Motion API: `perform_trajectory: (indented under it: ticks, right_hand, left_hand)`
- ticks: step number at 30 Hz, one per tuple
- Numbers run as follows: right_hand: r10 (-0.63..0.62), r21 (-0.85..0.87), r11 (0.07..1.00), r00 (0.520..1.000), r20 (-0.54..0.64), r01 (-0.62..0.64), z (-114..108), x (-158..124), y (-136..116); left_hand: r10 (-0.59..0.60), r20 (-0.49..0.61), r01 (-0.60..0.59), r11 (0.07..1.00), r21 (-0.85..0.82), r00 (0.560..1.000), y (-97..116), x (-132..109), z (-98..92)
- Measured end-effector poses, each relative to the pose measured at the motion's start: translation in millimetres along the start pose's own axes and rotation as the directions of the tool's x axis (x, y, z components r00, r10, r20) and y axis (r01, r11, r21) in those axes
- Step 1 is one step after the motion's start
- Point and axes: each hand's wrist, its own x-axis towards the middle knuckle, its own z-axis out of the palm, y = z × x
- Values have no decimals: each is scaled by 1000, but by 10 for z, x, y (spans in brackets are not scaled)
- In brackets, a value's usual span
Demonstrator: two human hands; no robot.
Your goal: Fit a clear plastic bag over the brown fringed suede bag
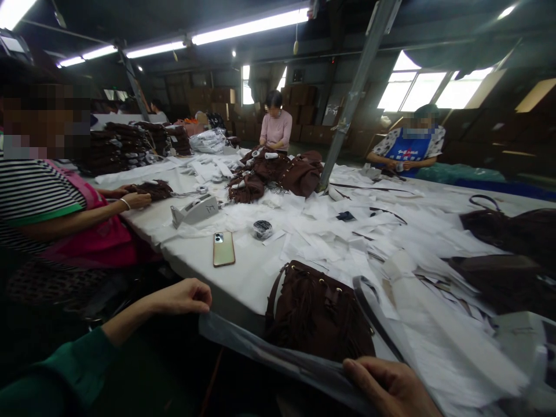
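Note:
A thin translucent plastic sheet or bag [269, 354] is stretched between my two hands, below the table's near edge. My left hand [185, 296] pinches its left end with curled fingers. My right hand [388, 382], at the bottom right, grips the other end between thumb and fingers. Just beyond the plastic, a dark brown fringed bag [315, 313] with metal eyelets and a strap lies on the white-covered table [191, 249], its lower part hidden behind the plastic.
A phone [223, 249], a tape roll [262, 229] and a tape dispenser [195, 209] lie left of centre. White paper strips [304, 226] cover much of the table. Brown bags [278, 174] are heaped behind, beside a metal post [347, 116]. Co-workers sit or stand around.

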Motion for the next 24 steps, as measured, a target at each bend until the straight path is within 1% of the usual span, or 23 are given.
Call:
perform_trajectory:
  ticks: [1, 2, 3, 4, 5, 6, 7, 8, 9, 10, 11, 12, 13, 15, 16, 17, 18, 20, 22, 24]
  right_hand:
    - [-6, 0, 1000, 1000, 4, 6, 15, 15, -18]
    - [-12, -3, 1000, 1000, 15, 12, 29, 29, -39]
    - [-17, -9, 1000, 1000, 26, 17, 41, 42, -63]
    - [-18, -15, 1000, 999, 33, 18, 52, 52, -86]
    - [-16, -19, 1000, 999, 35, 16, 62, 61, -109]
    - [-13, -19, 1000, 999, 31, 13, 69, 66, -129]
    - [-9, -18, 1000, 1000, 24, 10, 74, 68, -145]
    - [-9, -17, 1000, 1000, 15, 9, 76, 67, -154]
    - [-13, -21, 1000, 1000, 3, 13, 75, 64, -158]
    - [-24, -32, 999, 1000, -15, 24, 73, 58, -157]
    - [-43, -45, 998, 998, -41, 41, 70, 49, -152]
    - [-64, -58, 996, 995, -72, 60, 69, 39, -145]
    - [-82, -67, 995, 991, -107, 76, 73, 28, -139]
    - [-112, -62, 993, 982, -153, 104, 103, 9, -135]
    - [-126, -49, 992, 981, -148, 120, 135, 5, -141]
    - [-137, -33, 990, 984, -117, 134, 178, 5, -151]
    - [-144, -13, 990, 987, -73, 144, 234, 10, -167]
    - [-147, 43, 988, 988, 42, 145, 375, 32, -208]
    - [-120, 121, 987, 986, 119, 105, 531, 58, -248]
    - [-86, 222, 973, 987, 134, 55, 666, 79, -262]
  left_hand:
    - [25, -105, -18, 997, 71, 994, 124, -11, 1]
    - [49, -198, -25, 993, 120, 979, 272, -25, 16]
    - [60, -248, -28, 991, 129, 967, 435, -42, 47]
    - [59, -230, -38, 995, 98, 971, 601, -57, 95]
    - [68, -132, -64, 997, 35, 989, 759, -66, 158]
    - [75, -17, -76, 997, -34, 997, 897, -66, 234]
    - [96, 108, -88, 993, -81, 990, 1007, -54, 316]
    - [112, 231, -87, 990, -113, 966, 1086, -30, 400]
    - [121, 332, -79, 988, -136, 935, 1133, 5, 478]
    - [130, 405, -75, 986, -150, 905, 1154, 46, 547]
    - [139, 452, -71, 984, -165, 881, 1158, 89, 603]
    - [148, 475, -63, 980, -190, 867, 1152, 129, 646]
    - [157, 479, -51, 973, -227, 864, 1147, 162, 676]
    - [181, 447, -5, 930, -368, 876, 1159, 198, 716]
    - [191, 410, 29, 880, -473, 892, 1182, 204, 733]
    - [193, 359, 60, 807, -588, 913, 1213, 206, 755]
    - [190, 293, 75, 710, -700, 937, 1251, 208, 784]
    - [162, 158, 60, 491, -869, 974, 1327, 224, 874]
    - [126, 42, 3, 294, -956, 991, 1380, 269, 1004]
    - [83, -47, -57, 112, -992, 995, 1394, 334, 1158]
